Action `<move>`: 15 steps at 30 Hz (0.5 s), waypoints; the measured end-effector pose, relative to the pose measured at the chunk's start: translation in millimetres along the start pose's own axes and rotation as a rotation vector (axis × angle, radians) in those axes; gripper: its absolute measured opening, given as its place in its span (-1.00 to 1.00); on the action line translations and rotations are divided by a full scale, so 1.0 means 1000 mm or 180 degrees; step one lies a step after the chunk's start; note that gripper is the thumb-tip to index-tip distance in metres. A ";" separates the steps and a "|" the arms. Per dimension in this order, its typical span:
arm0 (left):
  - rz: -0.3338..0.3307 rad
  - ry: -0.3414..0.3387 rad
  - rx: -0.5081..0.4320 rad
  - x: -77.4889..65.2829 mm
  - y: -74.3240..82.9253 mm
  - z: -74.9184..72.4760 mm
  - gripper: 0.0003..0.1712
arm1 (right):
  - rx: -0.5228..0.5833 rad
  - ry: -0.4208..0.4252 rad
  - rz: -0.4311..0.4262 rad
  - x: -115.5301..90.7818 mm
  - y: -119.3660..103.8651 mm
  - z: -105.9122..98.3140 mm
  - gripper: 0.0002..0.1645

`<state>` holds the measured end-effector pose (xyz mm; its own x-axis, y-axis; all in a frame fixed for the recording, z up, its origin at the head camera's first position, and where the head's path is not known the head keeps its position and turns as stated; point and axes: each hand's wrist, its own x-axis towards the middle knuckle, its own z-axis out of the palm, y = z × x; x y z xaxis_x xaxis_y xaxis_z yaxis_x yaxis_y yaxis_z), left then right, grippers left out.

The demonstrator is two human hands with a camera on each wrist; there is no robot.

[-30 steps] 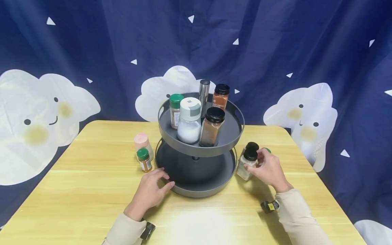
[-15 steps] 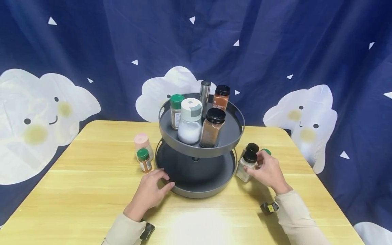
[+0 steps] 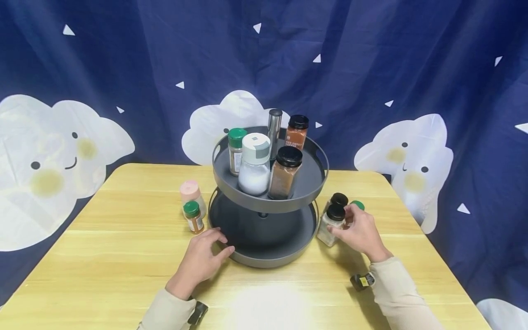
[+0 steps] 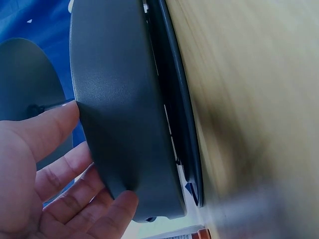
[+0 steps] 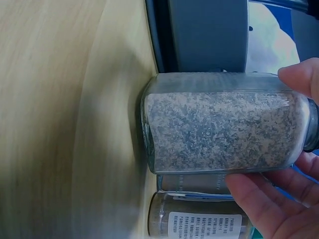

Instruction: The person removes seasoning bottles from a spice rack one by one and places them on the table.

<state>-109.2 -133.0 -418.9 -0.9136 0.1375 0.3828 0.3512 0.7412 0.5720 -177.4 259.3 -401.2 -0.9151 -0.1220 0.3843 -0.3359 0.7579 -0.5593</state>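
In the head view my right hand [image 3: 360,232] holds a clear glass spice jar [image 3: 328,228] with a black lid, thumb and fingers on opposite sides near its top. The right wrist view shows speckled pale-grey grains in the jar [image 5: 219,129], its base close to the table. The jar stands right of the dark grey two-tier tray [image 3: 268,262]. At the tray's front left, my left hand [image 3: 200,259] rests with relaxed fingers on the lower tier's rim. In the left wrist view the left hand's thumb and fingertips touch the rim [image 4: 119,99].
Several jars, including a white-capped shaker [image 3: 254,169] and a black-lidded jar [image 3: 284,176], fill the upper tier. A pink-capped container [image 3: 190,191] and green-lidded jar [image 3: 194,219] stand left. Behind the right hand are another black-lidded jar [image 3: 339,199] and a green-lidded jar [image 3: 358,204].
The right hand and the gripped spice jar have shifted very slightly left and toward the front. My left hand keeps its place on the rim.
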 end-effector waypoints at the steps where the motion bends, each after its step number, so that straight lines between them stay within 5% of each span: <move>1: -0.0008 -0.0005 0.0002 0.000 0.000 0.000 -0.78 | -0.0001 -0.0002 0.0003 0.000 0.001 0.000 -0.39; 15: 0.0011 -0.0002 -0.0003 0.000 0.001 -0.001 -0.77 | 0.0038 -0.0026 0.0047 0.001 0.001 0.001 -0.41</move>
<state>-108.5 -133.1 -418.3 -0.9125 0.1404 0.3842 0.3545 0.7401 0.5715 -178.4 258.9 -402.3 -0.9218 -0.1160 0.3700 -0.3249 0.7521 -0.5735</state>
